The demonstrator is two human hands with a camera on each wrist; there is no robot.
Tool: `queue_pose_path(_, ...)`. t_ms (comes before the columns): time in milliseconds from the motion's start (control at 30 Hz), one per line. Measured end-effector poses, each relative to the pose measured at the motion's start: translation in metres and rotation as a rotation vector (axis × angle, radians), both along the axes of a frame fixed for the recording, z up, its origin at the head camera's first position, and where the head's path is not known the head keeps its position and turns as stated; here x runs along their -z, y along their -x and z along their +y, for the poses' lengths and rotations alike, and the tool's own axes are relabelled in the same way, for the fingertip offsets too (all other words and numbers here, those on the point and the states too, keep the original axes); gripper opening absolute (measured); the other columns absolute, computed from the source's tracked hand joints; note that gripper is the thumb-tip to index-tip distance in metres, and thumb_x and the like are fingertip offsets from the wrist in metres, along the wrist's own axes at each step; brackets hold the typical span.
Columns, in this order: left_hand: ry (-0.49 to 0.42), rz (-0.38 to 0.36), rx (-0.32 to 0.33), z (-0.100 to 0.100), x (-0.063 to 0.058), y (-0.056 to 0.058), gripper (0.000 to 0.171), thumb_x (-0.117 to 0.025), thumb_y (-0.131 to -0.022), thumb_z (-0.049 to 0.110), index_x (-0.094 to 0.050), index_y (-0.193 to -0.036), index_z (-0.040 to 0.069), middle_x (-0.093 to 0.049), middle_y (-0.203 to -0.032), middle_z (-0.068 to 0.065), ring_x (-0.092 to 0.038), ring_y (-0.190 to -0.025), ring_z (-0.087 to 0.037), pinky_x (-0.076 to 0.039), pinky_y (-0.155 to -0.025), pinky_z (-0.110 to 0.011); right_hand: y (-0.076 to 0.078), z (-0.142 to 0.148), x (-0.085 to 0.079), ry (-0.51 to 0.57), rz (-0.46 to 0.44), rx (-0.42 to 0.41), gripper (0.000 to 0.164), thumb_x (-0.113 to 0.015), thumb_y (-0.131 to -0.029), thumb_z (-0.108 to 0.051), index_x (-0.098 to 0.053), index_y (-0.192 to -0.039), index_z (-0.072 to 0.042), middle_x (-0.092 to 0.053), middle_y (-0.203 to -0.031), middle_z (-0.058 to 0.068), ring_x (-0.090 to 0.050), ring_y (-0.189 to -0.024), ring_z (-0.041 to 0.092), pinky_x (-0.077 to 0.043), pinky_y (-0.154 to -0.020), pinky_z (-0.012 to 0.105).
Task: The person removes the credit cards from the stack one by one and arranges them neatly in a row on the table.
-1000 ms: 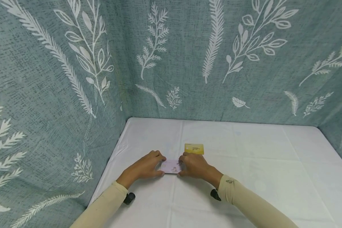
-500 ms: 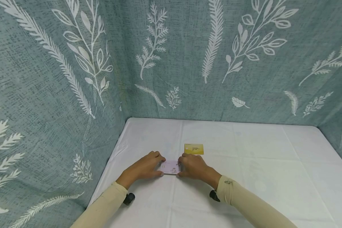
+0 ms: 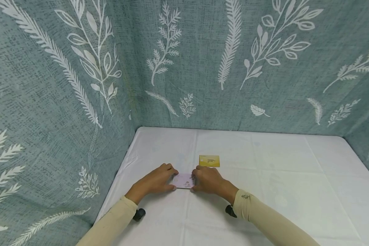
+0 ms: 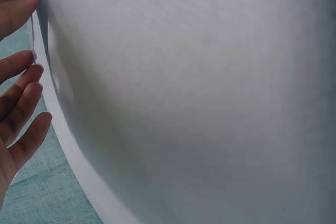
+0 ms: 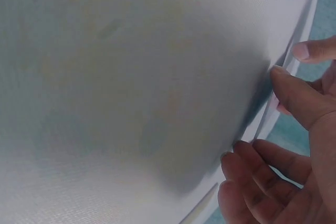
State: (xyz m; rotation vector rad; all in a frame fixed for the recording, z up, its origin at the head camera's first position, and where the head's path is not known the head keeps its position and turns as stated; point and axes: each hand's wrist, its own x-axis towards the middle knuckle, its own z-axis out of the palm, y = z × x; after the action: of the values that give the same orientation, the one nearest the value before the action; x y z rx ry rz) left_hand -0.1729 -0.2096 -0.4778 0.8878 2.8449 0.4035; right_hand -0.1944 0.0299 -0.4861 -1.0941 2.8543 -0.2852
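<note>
A pale pink card [image 3: 183, 180] with small printed marks lies level between the two hands in the head view, low over the white cloth. My left hand [image 3: 160, 179] pinches its left end, thumb at the near edge and fingers at the far edge. At the other end, my right hand [image 3: 209, 180] grips it the same way. The left wrist view catches the card [image 4: 32, 38] edge-on as a thin clear strip between thumb and fingers. Just beyond the right knuckles lies a yellow card [image 3: 209, 161] with dark print.
White cloth [image 3: 279, 177] covers the table, its back edge meeting a blue-green curtain [image 3: 196, 68] with white leaf patterns. The curtain also runs along the left side. A black wrist camera [image 3: 139, 215] shows under the left wrist, another black camera [image 3: 231, 211] under the right.
Both hands and the pink card stay almost in place, shifting very slightly toward the near side. The yellow card has not moved.
</note>
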Motion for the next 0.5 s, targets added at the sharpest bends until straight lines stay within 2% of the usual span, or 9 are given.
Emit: queue_pose_path(500, 0.001, -0.029, -0.007, -0.0001, -0.0005, 0.0001, 0.048, -0.079, -0.086, 0.028, -0.065, -0.126, 0.006, -0.060, -0.115, -0.005, -0.055, -0.104, -0.019, -0.049, -0.091, -0.038, -0.0002, -0.0017, -0.0008, -0.024, -0.009, 0.004, 0.052, -0.086, -0.075, -0.046, -0.073, -0.110, -0.009, -0.068, -0.095, 0.001, -0.056, -0.075, 0.009, -0.048, -0.061, 0.026)
